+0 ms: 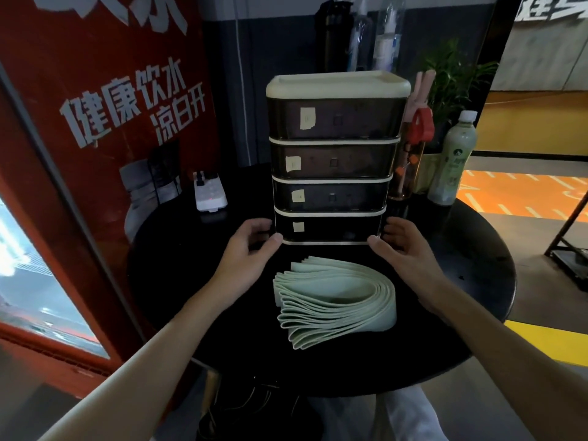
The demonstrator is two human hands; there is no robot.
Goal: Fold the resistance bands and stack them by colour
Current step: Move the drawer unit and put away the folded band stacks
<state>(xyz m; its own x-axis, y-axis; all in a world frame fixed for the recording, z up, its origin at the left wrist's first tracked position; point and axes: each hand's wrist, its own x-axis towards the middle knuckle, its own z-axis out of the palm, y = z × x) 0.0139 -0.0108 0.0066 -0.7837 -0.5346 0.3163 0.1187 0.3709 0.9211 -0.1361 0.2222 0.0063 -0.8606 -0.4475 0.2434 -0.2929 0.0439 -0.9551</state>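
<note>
Sign point(95, 100) w/ 健康饮水 凉白开; green bands point(334, 297) nr drawer unit point(343, 198).

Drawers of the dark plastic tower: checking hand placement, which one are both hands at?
The bottom dark drawer: the left hand and right hand hold its sides, not the upper three.

Red panel point(105, 58), left: white characters 健康饮水, with 凉白开 below them. Larger white characters at its top edge are cropped and unreadable.
Drawer unit point(334, 122): 4 small paper labels point(307, 118), 1 per drawer, marks too faint to read.
Bottle point(455, 160): label blurred.
Dark banner point(550, 7), upper right: white characters cropped, unreadable.
</note>
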